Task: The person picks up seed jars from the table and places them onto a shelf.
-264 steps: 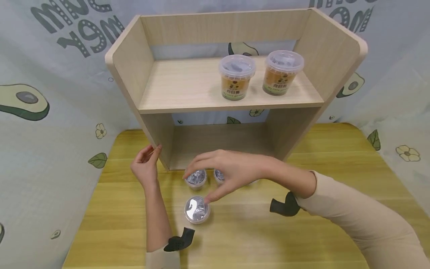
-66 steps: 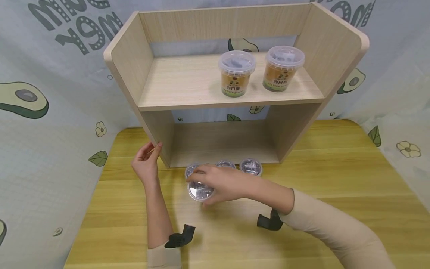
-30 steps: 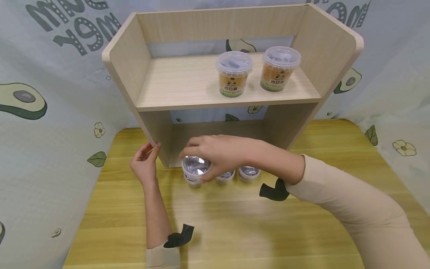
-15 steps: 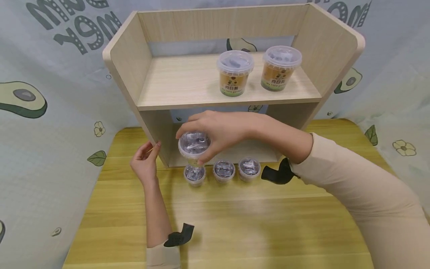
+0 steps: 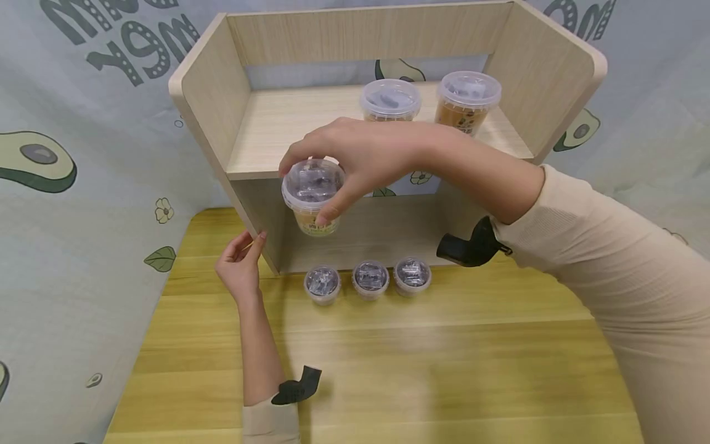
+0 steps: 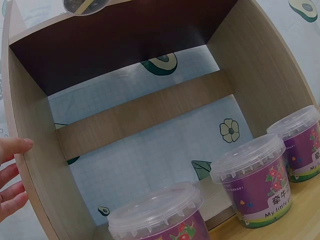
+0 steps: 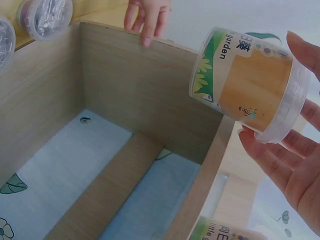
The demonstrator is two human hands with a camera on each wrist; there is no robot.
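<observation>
My right hand (image 5: 360, 148) holds a clear-lidded plastic cup (image 5: 312, 185) by its rim, thumb on the near side and fingers on the far side. Its orange and green label, with the word "garden", shows in the right wrist view, where the cup (image 7: 250, 80) lies sideways across the picture. In the head view the cup overlaps the front edge of the upper shelf, toward the left. My left hand (image 5: 240, 268) grips the left side panel of the wooden shelf unit (image 5: 213, 98) low down, with the thumb at its front edge.
Two orange-labelled cups (image 5: 468, 92) stand on the right half of the upper shelf, partly behind my right arm. Three lidded cups (image 5: 370, 279) stand in a row on the wooden table (image 5: 388, 370) before the lower compartment; the left wrist view shows purple labels (image 6: 265, 187).
My right hand reached down to the cup at the front of the table, took hold of it and raised it to upper-shelf height. My left hand stays on the side panel.
</observation>
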